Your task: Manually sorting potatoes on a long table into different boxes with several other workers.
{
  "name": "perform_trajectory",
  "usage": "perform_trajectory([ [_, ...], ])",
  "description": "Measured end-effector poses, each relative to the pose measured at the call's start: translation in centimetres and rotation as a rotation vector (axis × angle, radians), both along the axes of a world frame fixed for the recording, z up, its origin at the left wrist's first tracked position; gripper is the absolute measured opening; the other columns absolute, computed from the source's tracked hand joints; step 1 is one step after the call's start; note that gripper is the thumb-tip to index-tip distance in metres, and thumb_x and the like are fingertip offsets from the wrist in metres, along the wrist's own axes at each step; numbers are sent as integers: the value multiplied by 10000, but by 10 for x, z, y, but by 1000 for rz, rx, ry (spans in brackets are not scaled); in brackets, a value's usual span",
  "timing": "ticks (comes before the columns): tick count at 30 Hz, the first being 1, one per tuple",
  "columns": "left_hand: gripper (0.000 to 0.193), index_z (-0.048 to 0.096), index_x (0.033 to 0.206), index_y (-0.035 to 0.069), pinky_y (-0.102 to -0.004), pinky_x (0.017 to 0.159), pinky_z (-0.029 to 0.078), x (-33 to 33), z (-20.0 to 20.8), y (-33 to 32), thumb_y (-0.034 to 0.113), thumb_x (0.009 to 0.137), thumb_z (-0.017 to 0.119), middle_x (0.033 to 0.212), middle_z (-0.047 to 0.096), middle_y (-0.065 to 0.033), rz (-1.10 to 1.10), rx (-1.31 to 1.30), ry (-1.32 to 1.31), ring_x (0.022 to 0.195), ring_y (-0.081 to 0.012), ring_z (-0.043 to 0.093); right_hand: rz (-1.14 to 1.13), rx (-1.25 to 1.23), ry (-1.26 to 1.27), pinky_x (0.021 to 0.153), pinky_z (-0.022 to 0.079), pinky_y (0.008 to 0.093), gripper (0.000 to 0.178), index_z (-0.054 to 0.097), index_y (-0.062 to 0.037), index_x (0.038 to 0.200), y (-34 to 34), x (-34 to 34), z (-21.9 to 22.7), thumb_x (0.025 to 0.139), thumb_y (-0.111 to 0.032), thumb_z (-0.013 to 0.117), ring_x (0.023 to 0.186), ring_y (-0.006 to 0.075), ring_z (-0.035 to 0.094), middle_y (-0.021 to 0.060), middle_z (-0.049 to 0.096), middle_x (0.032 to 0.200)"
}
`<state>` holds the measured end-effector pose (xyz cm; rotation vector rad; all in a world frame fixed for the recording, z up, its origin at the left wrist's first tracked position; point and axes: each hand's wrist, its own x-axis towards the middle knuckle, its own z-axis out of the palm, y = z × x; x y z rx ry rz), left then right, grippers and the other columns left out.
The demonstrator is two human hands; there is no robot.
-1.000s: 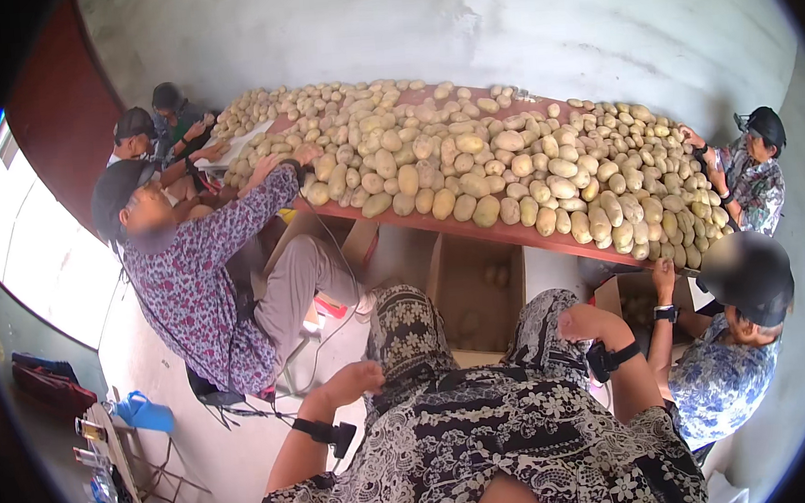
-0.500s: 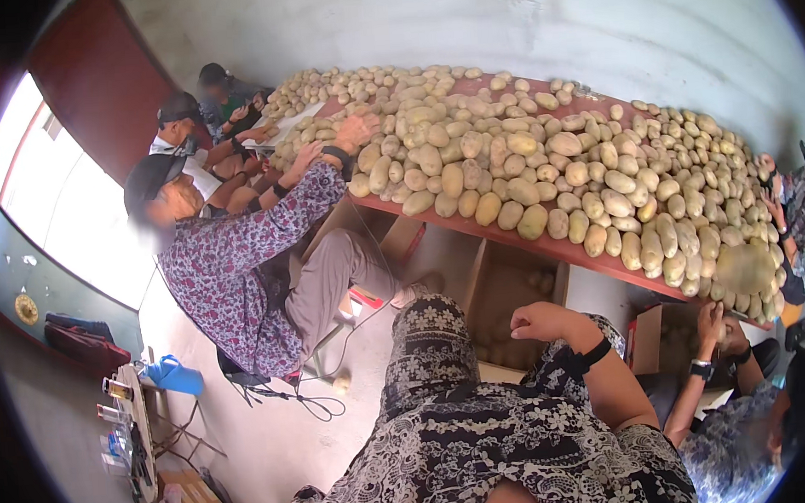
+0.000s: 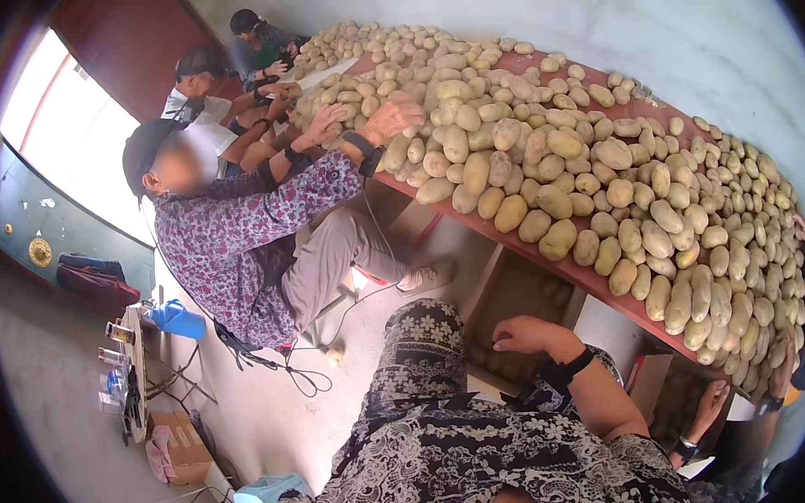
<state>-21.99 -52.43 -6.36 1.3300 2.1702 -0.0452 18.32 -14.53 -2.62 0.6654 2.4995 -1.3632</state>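
Note:
My right hand [image 3: 526, 335], with a black band [image 3: 571, 366] at the wrist, hangs above a cardboard box [image 3: 529, 290] below the table edge. Its fingers reach loosely to the left and droop a little; no potato shows in them. Several potatoes [image 3: 511, 360] lie inside that box, under the hand. Beyond it, a thick heap of potatoes [image 3: 556, 196] covers much of the red table [image 3: 565, 267]. My left hand is out of sight. My lap is covered by black cloth with a white flower pattern [image 3: 488, 440].
At left, a seated person in a patterned shirt [image 3: 245, 233] reaches onto the heap, with others farther back. Another person's hand [image 3: 707, 410] is near a box at right [image 3: 650, 384]. A cable [image 3: 314, 383] lies on the floor near a small table [image 3: 136, 374] and blue jug [image 3: 176, 319].
The view has shifted, so the table and heap sit differently in it. My right hand has dropped slightly and its fingers look looser. The neighbour's hands at right have separated.

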Motion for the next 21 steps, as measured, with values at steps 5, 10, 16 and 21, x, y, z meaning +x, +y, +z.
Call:
perform_trajectory([
  [5,211,706,942,72,-409,776,467,30,6,-18,280,935,673,884,665,-163,82,2,47,823,-274,594,-13,-129,10,906,523,401,369,689,-42,1173,7,19,-19,947,-335,687,1033,322,683,170,730,1099],
  [10,199,706,918,73,-409,752,459,70,27,-87,268,934,669,853,651,-161,282,-3,129,793,-269,576,47,-180,29,848,535,379,363,689,-26,1156,16,19,-10,937,-315,699,959,274,690,158,732,1047],
  [16,189,707,889,75,-410,724,450,173,54,-207,254,933,665,817,634,-159,643,-19,245,756,-263,554,94,-155,90,834,546,393,363,694,2,1118,22,12,15,887,-275,735,948,301,703,176,730,1027],
  [21,185,707,865,76,-411,701,442,212,62,-249,242,932,661,786,620,-157,832,11,336,725,-258,536,47,-56,82,844,540,399,352,686,6,1131,10,1,21,874,-228,742,958,305,702,180,724,1019],
])
